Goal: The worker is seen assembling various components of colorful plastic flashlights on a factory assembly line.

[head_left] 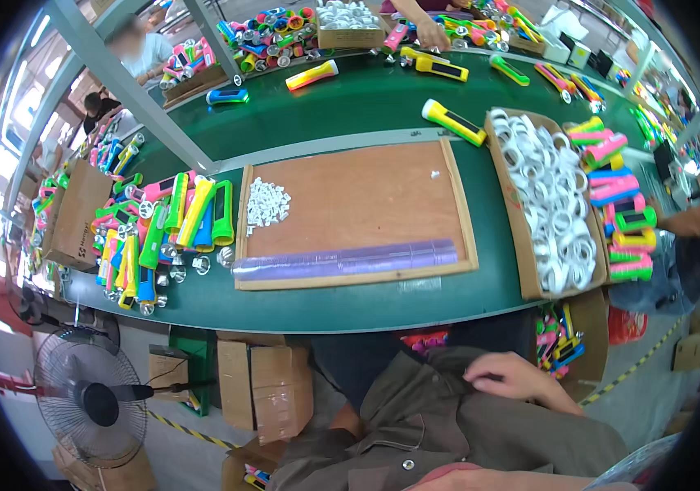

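My right hand (pixel 515 376) is over my lap in front of the green table, near the dark olive shirt. Its fingers are loosely bent and apart, with nothing between them. Of my left arm only a patch of skin (pixel 346 421) shows below the dark sleeve; the hand itself is hidden. On the table before me lies a wooden tray (pixel 350 196) with a raised rim. Small white parts (pixel 268 203) are piled at its left, and a long translucent purple row (pixel 346 260) runs along its near edge. Both hands are apart from the tray.
Colourful flashlights (pixel 198 213) are heaped at the left. A carton of white rings (pixel 546 196) stands on the right, beside more flashlights (pixel 620 209). A yellow flashlight (pixel 452 123) lies beyond the tray. A co-worker's hand (pixel 432 34) reaches in at the far side. A fan (pixel 92 397) stands lower left.
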`<move>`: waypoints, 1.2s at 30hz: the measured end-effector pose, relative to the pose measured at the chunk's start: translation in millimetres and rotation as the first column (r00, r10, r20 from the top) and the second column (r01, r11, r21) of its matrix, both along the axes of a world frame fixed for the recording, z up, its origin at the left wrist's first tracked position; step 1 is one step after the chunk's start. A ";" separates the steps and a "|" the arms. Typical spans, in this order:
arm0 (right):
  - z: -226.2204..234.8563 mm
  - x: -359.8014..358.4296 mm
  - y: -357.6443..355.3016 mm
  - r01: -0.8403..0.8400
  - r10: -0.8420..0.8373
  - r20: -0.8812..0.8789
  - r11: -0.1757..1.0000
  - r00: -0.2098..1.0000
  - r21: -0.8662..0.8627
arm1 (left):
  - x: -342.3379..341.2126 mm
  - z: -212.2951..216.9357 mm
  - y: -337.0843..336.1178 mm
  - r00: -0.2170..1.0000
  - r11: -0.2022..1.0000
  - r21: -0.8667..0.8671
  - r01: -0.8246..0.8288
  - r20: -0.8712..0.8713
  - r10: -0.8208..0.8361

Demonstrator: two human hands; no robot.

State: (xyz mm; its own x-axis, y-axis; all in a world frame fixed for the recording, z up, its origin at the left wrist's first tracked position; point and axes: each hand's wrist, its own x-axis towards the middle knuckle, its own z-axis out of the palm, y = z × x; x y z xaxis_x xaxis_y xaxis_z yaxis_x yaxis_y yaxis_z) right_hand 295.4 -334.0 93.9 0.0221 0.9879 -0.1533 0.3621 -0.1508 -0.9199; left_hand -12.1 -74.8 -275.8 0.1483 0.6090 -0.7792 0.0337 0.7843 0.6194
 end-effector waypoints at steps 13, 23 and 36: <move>118.7 134.2 204.5 0.046 -0.113 -0.303 0.974 0.946 -0.220 | 110.1 -61.1 21.9 0.958 0.915 -0.285 0.286 0.055 -0.283; 92.9 108.1 270.3 -0.030 -0.027 -0.307 0.984 0.951 -0.177 | 72.4 -69.4 87.8 0.853 0.828 -0.241 0.506 0.000 -0.522; 104.7 -32.4 93.1 0.305 -0.304 -0.031 0.952 0.952 0.041 | -36.2 -48.6 151.3 0.405 0.422 -0.028 0.906 -0.234 -0.884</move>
State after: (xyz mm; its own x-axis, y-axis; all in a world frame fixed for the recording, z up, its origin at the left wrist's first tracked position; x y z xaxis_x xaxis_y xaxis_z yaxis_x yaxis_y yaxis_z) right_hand 262.9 -240.9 198.6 0.3196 0.9408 -0.1128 0.2834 -0.2085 -0.9361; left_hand -48.3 76.5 -324.4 0.5154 0.2820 -0.8092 0.8010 0.1772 0.5719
